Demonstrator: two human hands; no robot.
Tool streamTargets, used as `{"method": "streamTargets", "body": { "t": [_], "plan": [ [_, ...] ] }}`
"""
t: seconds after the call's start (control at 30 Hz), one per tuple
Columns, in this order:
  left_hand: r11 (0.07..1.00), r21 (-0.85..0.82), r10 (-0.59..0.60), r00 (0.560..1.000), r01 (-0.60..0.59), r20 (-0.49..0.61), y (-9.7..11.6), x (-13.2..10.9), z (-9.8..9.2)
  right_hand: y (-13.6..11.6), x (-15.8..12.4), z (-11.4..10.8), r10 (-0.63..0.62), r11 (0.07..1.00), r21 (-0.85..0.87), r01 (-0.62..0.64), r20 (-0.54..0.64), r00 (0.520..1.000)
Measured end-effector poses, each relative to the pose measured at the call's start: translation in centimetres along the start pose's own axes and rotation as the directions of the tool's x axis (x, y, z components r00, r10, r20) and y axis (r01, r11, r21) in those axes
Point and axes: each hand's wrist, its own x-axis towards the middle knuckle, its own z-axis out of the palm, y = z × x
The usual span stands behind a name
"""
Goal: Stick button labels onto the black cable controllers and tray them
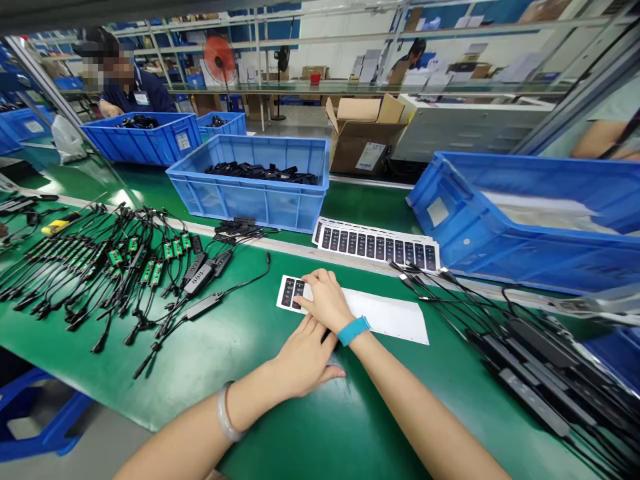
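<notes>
A white sticker sheet (395, 317) lies on the green bench before me, with black labels (288, 292) left at its left end and bare backing to the right. My right hand (327, 300), with a teal wristband, bends over the sheet. Its thumb and fingertips are at a black label. My left hand (306, 357), wearing a pale bangle, rests flat just below, fingers stretched and thumb out. Its fingertips reach the sheet's lower edge and are partly hidden by the right hand. Left of both hands lies a grey-black cabled controller (204, 306).
More label sheets (375, 243) lie behind. A blue bin (250, 200) with black parts stands beyond them, a larger blue bin (500, 233) to the right. Cabled circuit boards (115, 257) spread leftward; finished-looking cabled units (535, 400) pile at right. A person (135, 87) sits across.
</notes>
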Motion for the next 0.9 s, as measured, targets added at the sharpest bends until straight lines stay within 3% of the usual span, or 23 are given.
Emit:
{"method": "streamTargets", "body": {
  "t": [0.23, 0.37, 0.47, 0.53, 0.57, 0.63, 0.7, 0.77, 0.83, 0.9],
  "plan": [
    [1.0, 0.007, 0.009, 1.0, -0.009, 0.007, -0.1, -0.1, 0.4, -0.8, -0.6, -0.3, -0.023, 0.998, 0.058, 0.026, -0.049, 0.999],
    [1.0, 0.026, -0.003, 1.0, 0.003, 0.003, 0.0, 0.0, 0.2, -1.9, -2.0, -2.7, -0.053, 0.951, 0.29, 0.11, -0.197, 0.979],
    [0.997, 0.076, 0.007, 1.0, -0.009, 0.017, -0.2, 0.1, -1.6, -2.2, -4.4, -5.2, 0.118, 0.857, 0.511, 0.064, -0.317, 0.941],
    [0.973, 0.185, -0.141, 0.99, 0.139, -0.003, -0.8, -0.3, -3.9, -1.6, -6.2, -6.5, 0.268, 0.8, 0.6, -0.019, -0.329, 0.906],
    [0.914, 0.263, -0.305, 0.95, 0.31, -0.061, -1.4, -0.7, -5.3, -1.2, -7.1, -6.9, 0.327, 0.776, 0.628, -0.058, -0.322, 0.888],
    [0.751, 0.328, -0.533, 0.819, 0.573, -0.212, -3.0, -2.1, -8.0, -0.2, -8.6, -7.2, 0.412, 0.739, 0.663, -0.119, -0.304, 0.859],
    [0.603, 0.331, -0.654, 0.687, 0.726, -0.316, -4.9, -3.8, -10.3, 0.6, -9.6, -6.9, 0.474, 0.706, 0.692, -0.151, -0.303, 0.827],
    [0.509, 0.306, -0.726, 0.592, 0.804, -0.349, -6.6, -5.5, -11.6, 1.3, -10.1, -6.4, 0.519, 0.676, 0.717, -0.171, -0.298, 0.801],
    [0.478, 0.266, -0.763, 0.546, 0.837, -0.347, -7.8, -6.4, -12.2, 1.5, -10.2, -6.0, 0.538, 0.656, 0.731, -0.185, -0.281, 0.795],
    [0.507, 0.212, -0.765, 0.55, 0.835, -0.336, -8.0, -6.2, -12.1, 1.5, -10.2, -5.8, 0.528, 0.652, 0.733, -0.193, -0.256, 0.81]
  ]
}}
